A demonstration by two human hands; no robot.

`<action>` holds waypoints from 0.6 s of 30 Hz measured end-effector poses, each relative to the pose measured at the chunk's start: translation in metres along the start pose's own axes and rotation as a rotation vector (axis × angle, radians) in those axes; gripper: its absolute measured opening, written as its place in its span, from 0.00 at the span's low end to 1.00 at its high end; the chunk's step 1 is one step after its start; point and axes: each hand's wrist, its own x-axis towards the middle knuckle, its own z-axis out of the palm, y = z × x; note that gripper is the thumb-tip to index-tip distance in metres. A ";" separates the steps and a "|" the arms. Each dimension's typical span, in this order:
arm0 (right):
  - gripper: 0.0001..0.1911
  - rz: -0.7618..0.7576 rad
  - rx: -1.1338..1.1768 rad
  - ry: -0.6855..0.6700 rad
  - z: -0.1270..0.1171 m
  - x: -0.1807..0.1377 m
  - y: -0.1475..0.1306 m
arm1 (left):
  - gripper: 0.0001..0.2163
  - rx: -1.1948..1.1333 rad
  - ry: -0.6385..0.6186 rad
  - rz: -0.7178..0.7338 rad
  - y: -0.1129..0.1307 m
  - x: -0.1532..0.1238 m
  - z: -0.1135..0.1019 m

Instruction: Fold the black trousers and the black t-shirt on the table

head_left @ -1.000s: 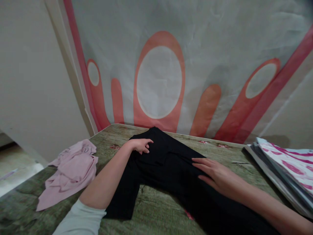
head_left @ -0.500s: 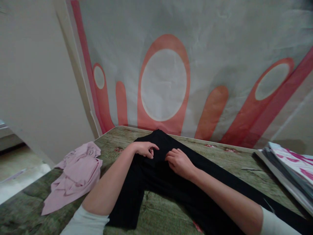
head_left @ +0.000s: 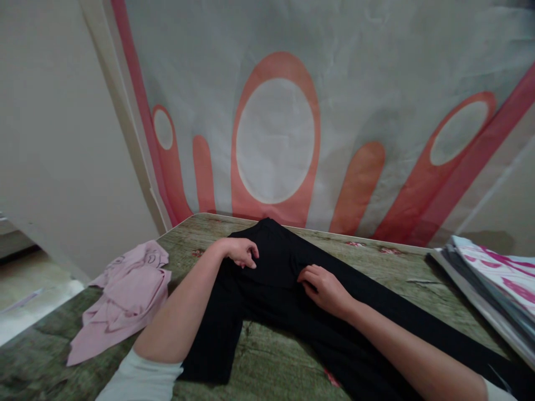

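Note:
A pair of black trousers point(head_left: 271, 262) lies spread over the table, one leg toward the lower left and the other toward the lower right. Above the upper left part of the cloth is my left hand point(head_left: 242, 252), its fingers loosely bent and apart, with nothing visible in them. My right hand point(head_left: 321, 287) is on the right-hand leg, fingers curled together at the fabric, where a small crease shows. Its fingertips are partly hidden, so how much cloth they pinch is unclear.
A crumpled pink garment point(head_left: 121, 301) lies at the table's left. On the right edge sits a stack of folded clothes point(head_left: 493, 278) with a white and magenta piece on top. The wood-patterned table point(head_left: 276, 356) meets a printed wall sheet point(head_left: 276, 139) behind.
My right hand has shifted right along the trousers, and my left hand has drawn slightly left, so the gap between them is wider. The view has turned a little.

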 end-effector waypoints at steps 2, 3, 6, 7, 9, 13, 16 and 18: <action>0.10 0.040 0.016 0.012 0.001 -0.001 0.004 | 0.17 -0.065 0.066 -0.146 -0.004 0.004 0.002; 0.11 0.060 0.024 0.021 0.000 -0.001 0.005 | 0.14 -0.095 0.102 -0.219 -0.006 0.006 0.003; 0.15 0.078 0.044 0.059 -0.001 -0.001 0.005 | 0.16 -0.182 0.130 -0.344 -0.013 0.014 0.005; 0.18 0.067 0.040 0.069 -0.001 0.000 0.004 | 0.18 -0.212 0.114 -0.343 -0.015 0.015 0.005; 0.23 0.034 0.012 0.066 -0.002 0.001 0.002 | 0.21 -0.256 0.076 -0.308 -0.017 0.018 0.005; 0.27 0.011 -0.058 -0.003 -0.001 0.002 0.001 | 0.22 -0.264 0.090 -0.232 -0.016 0.020 0.005; 0.25 0.027 -0.059 -0.050 0.001 0.001 0.002 | 0.21 -0.300 0.161 -0.149 -0.013 0.022 0.008; 0.24 0.034 -0.041 -0.059 0.001 0.001 0.002 | 0.24 -0.366 0.221 -0.087 -0.012 0.022 0.011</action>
